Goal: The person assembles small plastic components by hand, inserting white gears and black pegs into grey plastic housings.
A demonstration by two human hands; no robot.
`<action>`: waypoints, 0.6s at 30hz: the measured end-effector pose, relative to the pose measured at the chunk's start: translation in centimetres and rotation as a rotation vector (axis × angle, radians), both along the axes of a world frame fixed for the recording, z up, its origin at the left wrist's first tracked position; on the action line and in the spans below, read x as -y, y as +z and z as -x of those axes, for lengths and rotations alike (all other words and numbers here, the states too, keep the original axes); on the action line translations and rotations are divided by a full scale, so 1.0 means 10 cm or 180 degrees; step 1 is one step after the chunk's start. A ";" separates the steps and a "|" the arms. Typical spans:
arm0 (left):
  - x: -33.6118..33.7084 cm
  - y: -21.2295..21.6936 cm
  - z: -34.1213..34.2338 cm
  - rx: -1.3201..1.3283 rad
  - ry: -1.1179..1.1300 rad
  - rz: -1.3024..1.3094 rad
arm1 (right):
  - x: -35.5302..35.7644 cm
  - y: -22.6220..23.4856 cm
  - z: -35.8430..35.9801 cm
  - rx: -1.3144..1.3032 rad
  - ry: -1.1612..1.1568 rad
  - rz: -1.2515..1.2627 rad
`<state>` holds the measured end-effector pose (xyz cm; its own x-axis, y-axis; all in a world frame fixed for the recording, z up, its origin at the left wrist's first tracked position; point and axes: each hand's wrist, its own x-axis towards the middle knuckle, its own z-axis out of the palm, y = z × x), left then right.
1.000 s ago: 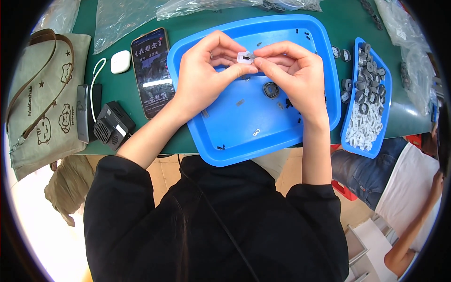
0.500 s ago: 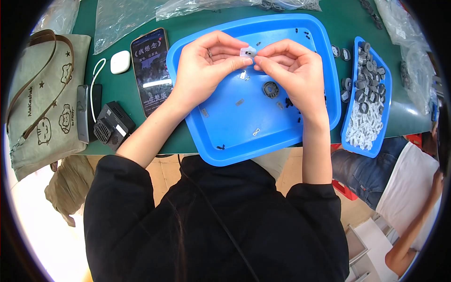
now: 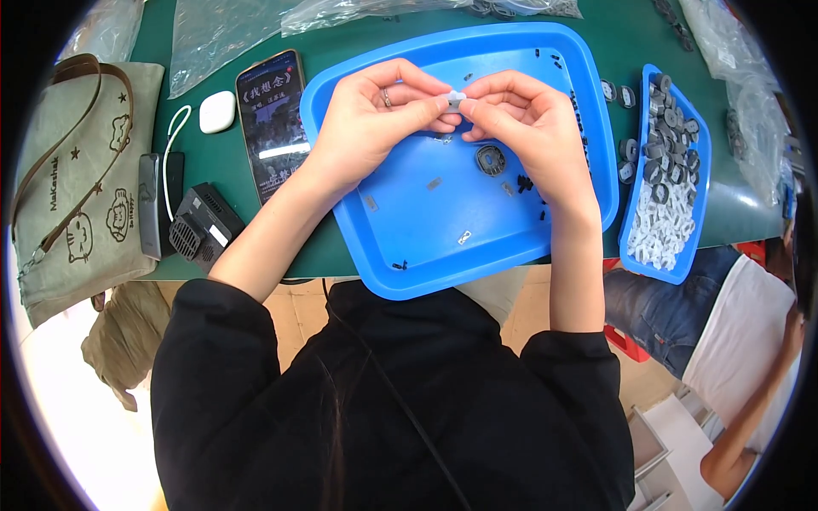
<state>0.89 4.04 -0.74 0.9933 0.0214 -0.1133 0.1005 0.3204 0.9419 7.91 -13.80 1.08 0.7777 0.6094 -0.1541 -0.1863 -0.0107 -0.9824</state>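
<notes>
Over the far part of a blue tray (image 3: 409,287), my left hand (image 3: 379,119) and my right hand (image 3: 528,119) meet with thumbs and forefingers pinched. Between them they grip a small whitish plastic part (image 3: 456,100), mostly covered by the fingertips. A ring sits on one of my left fingers. Below the hands lies a dark round part (image 3: 491,160) with a ringed rim. Several tiny black pieces (image 3: 526,183) are near my right wrist. A small white piece (image 3: 464,238) and a few flat greyish pieces (image 3: 434,183) rest on the tray floor.
Right of the tray stands a narrower blue bin (image 3: 626,247) of grey round parts and white pieces. On the left are a phone (image 3: 271,111), a white case (image 3: 218,111), a black device (image 3: 204,226) and a cloth bag (image 3: 94,179). Another person's arm (image 3: 750,417) shows at right.
Both hands have closed in on the whitish part, and less of it shows between the fingertips. My right hand has shifted slightly left.
</notes>
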 end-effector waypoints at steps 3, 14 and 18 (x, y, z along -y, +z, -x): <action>0.01 -0.01 0.00 0.0079 0.0022 -0.0094 | 0.00 -0.01 0.00 0.0093 0.0005 -0.0034; 0.01 0.05 0.04 0.0056 0.0127 -0.0262 | 0.04 0.01 -0.01 -0.0296 0.0216 -0.0201; 0.01 0.03 0.03 0.0110 0.0156 -0.0233 | 0.01 0.02 0.01 -0.0246 0.0188 -0.0054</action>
<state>0.59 3.90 -0.46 0.9942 0.0771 -0.0752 0.0533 0.2543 0.9657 7.79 -13.89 1.31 0.7265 0.6569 -0.2014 -0.2610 -0.0073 -0.9653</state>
